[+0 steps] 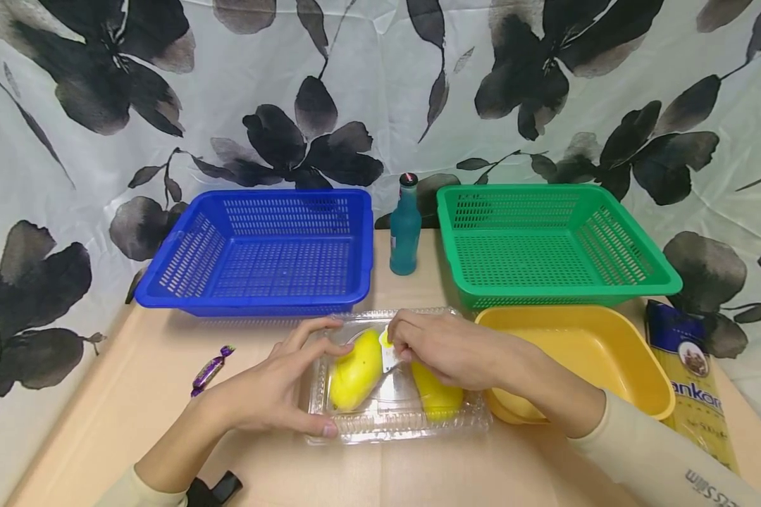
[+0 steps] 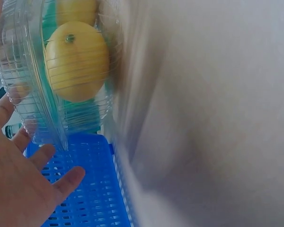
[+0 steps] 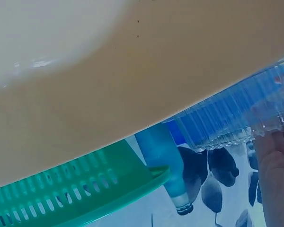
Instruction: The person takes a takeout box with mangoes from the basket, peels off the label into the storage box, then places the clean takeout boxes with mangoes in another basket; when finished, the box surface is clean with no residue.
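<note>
A clear plastic box [image 1: 393,428] with a ribbed rim stands in front of me, two yellow fruits that look like mangoes [image 1: 357,373] inside it. My left hand [image 1: 273,387] spreads over the box's left side, thumb at the front rim and forefinger over the left fruit. In the left wrist view its fingers touch the ribbed side wall. My right hand [image 1: 447,348] lies over the box with curled fingers, pinching at a small white and yellow label [image 1: 388,352]. Its fingertips are partly hidden. The hand covers part of the right fruit [image 1: 436,394].
Behind the box stand a blue basket [image 1: 285,310], a teal bottle [image 1: 406,239] and a green basket [image 1: 571,290]. A yellow tub [image 1: 558,352] sits to the right, beside a pasta packet [image 1: 697,394]. A purple-wrapped candy [image 1: 212,370] lies at left.
</note>
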Available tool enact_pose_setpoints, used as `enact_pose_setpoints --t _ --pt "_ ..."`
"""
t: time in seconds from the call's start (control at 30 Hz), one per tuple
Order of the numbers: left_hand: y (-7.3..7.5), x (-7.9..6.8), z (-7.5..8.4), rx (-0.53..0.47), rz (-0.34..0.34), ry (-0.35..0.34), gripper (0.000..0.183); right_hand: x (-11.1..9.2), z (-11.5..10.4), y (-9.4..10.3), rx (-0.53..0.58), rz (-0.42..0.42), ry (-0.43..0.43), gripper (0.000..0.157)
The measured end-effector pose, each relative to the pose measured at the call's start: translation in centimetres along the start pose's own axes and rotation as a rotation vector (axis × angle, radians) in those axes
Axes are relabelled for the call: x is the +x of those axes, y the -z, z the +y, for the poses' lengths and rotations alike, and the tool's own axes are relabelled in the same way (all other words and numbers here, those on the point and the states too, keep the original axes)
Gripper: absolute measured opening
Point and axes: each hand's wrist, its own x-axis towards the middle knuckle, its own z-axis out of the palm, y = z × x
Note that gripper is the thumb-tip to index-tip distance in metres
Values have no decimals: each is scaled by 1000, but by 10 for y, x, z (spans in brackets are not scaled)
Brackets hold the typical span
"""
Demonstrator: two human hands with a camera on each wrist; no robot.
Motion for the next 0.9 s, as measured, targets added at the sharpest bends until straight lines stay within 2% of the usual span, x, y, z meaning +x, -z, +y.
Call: enact_pose_setpoints --t 0.2,0.4,0.67,0.9 --pt "0 1 0 13 9 -16 87 0 -1 -1 -25 -24 -10 7" --pt "0 0 0 11 10 -26 86 1 -3 -5 -69 -49 -20 26" --pt "-1 -1 -1 2 5 -10 84 4 -3 -4 -126 -8 8 5" --pt "0 -1 -2 -6 -3 4 83 3 -2 -2 -38 29 22 9"
